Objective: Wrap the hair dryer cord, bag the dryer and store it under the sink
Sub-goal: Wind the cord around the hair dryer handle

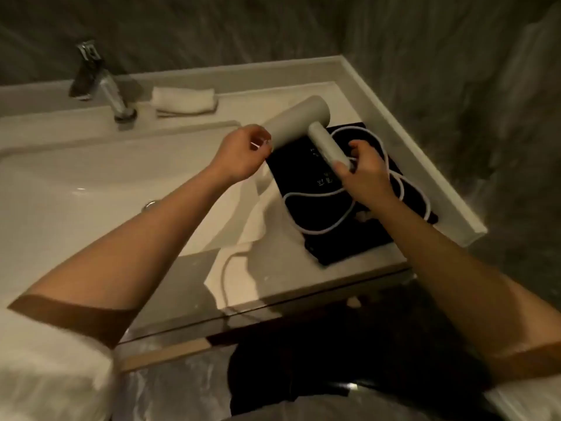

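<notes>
A white hair dryer (pixel 299 121) is held above the counter, its barrel pointing up-left and its handle (pixel 328 147) slanting down-right. My left hand (pixel 243 153) grips the barrel's near end. My right hand (pixel 364 174) is closed around the handle's lower end, where the cord leaves it. The white cord (pixel 321 229) lies in loose loops on a flat black bag (pixel 343 241) spread over the counter's right part. The plug is hidden under my right forearm.
A white washbasin (pixel 91 183) fills the left, with a chrome tap (pixel 100 83) behind it. A rolled white towel (pixel 185 100) lies at the back of the counter. The raised counter rim (pixel 425 165) meets a grey marbled wall on the right.
</notes>
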